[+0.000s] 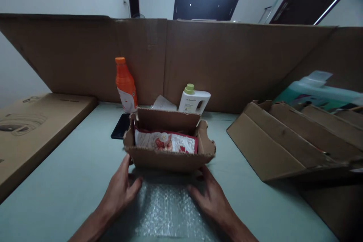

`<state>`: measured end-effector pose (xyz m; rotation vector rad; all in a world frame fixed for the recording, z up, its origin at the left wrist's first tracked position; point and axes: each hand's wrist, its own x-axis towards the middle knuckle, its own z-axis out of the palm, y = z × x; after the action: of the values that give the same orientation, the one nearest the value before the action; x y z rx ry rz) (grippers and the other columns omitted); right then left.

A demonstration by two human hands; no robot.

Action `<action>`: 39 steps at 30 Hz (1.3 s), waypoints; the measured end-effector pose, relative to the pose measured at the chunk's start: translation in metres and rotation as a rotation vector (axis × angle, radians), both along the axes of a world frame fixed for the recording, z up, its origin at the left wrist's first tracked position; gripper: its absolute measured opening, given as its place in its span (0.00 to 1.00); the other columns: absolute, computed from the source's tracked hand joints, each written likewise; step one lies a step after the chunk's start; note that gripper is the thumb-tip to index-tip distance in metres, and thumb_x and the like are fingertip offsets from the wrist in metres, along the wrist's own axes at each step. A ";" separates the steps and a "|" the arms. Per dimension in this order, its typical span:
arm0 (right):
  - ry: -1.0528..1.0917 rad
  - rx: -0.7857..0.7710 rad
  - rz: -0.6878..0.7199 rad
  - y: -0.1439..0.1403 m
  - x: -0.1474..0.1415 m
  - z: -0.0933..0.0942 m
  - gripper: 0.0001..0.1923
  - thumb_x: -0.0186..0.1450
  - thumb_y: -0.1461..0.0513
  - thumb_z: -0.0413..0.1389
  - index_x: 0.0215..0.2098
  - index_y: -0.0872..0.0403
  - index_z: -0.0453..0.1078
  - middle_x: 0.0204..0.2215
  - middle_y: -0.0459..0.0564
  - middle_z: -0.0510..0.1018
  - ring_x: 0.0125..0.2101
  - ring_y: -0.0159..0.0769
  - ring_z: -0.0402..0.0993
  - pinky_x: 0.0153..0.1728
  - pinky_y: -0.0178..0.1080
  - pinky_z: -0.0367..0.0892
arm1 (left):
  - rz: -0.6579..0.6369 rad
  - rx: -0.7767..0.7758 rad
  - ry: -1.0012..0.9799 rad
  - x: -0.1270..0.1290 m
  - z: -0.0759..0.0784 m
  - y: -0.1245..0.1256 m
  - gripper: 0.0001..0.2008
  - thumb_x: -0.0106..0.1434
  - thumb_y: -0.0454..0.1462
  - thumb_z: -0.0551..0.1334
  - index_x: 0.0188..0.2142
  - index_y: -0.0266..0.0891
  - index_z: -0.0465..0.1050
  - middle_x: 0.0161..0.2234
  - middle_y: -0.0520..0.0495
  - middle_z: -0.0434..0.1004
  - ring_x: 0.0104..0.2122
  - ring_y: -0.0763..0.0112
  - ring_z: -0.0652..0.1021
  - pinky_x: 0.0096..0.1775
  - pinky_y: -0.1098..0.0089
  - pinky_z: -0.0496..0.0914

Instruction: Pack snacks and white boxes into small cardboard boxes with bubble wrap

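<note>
A small open cardboard box (170,160) with rough-cut edges sits in the middle of the view, tilted a little. Inside it lies a packet (167,141), white and red with a printed picture. My left hand (119,189) grips the box's lower left corner, its thumb in front and its other fingers partly hidden along the side. At the lower right corner my right hand (211,194) holds the box likewise, fingertips hidden behind it. Between my forearms, a sheet of clear bubble wrap (170,211) lies on the pale green cloth.
Behind the box stand an orange bottle (126,87) and a white jug with a green cap (193,100). A dark phone (120,126) lies left of it. A flat carton (42,121) is at far left, a divided cardboard box (272,147) at right. A cardboard wall (212,60) closes the back.
</note>
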<state>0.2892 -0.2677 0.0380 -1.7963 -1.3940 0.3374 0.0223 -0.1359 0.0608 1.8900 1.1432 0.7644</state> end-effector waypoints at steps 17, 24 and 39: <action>0.094 -0.056 -0.015 0.008 0.009 0.013 0.27 0.61 0.59 0.53 0.58 0.53 0.67 0.50 0.58 0.80 0.48 0.49 0.79 0.46 0.47 0.76 | -0.012 0.165 0.024 -0.008 -0.040 -0.023 0.26 0.62 0.44 0.62 0.59 0.42 0.64 0.55 0.35 0.73 0.53 0.49 0.77 0.53 0.50 0.75; 0.186 -0.011 0.000 0.066 0.029 0.016 0.30 0.60 0.56 0.57 0.59 0.57 0.63 0.50 0.61 0.78 0.48 0.49 0.77 0.50 0.51 0.73 | -0.105 0.049 -0.096 0.028 0.000 0.041 0.42 0.58 0.40 0.61 0.69 0.40 0.47 0.63 0.34 0.63 0.58 0.52 0.71 0.56 0.49 0.71; -0.150 -0.094 0.092 -0.050 -0.011 0.012 0.07 0.67 0.57 0.55 0.34 0.50 0.72 0.45 0.55 0.82 0.46 0.48 0.79 0.45 0.51 0.75 | -0.104 0.396 0.404 -0.052 -0.033 -0.028 0.06 0.59 0.36 0.58 0.34 0.41 0.73 0.51 0.39 0.75 0.54 0.50 0.72 0.52 0.48 0.70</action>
<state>0.2783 -0.3175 0.0496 -1.8697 -1.5919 0.3269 -0.0294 -0.1642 0.0282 2.5002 1.1824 0.5960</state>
